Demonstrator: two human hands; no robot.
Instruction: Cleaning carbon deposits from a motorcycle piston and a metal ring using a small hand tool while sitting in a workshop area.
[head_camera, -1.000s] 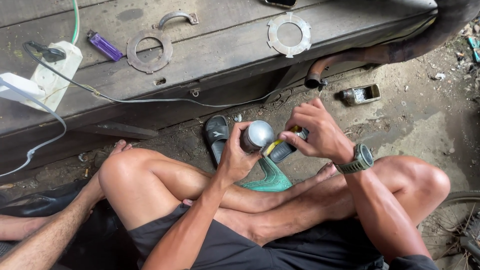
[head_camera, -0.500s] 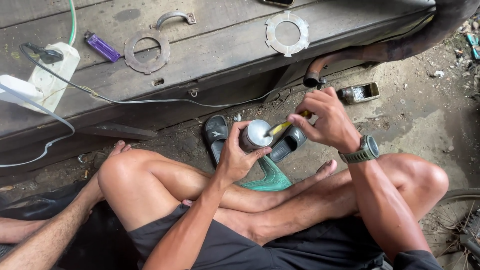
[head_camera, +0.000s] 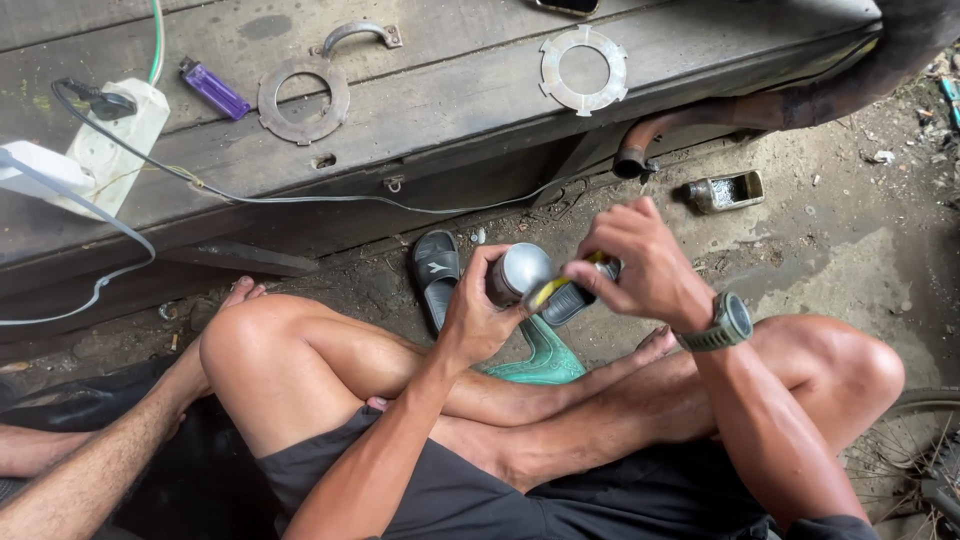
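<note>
From the head camera we look down on our crossed bare legs as we sit on the dirt floor (head_camera: 840, 250). Our left hand (head_camera: 480, 315) is wrapped tight around a small grey metal cylinder (head_camera: 520, 270), holding it tilted just above our knees. Our right hand (head_camera: 645, 265), a watch (head_camera: 722, 322) on its wrist, has its fingers closed on a yellow-handled tool (head_camera: 548, 288) whose tip meets the cylinder's side; what kind of tool it is we cannot tell.

Under the hands lie a pair of black sandals (head_camera: 437, 272) and a piece of green plastic (head_camera: 540, 355). Ahead runs a low, worn wooden table (head_camera: 450, 110). On it we see a rusty metal ring (head_camera: 303, 98), a paler notched ring (head_camera: 584, 70), a purple lighter (head_camera: 213, 88), a curved metal handle (head_camera: 355, 35) and a white power strip (head_camera: 105, 150) with cables trailing off. A rusty pipe end (head_camera: 632, 160) pokes out below the table's edge, and a small bottle (head_camera: 722, 190) lies on the floor near it. At the lower left another person's forearm (head_camera: 90, 470) rests beside our thigh.
</note>
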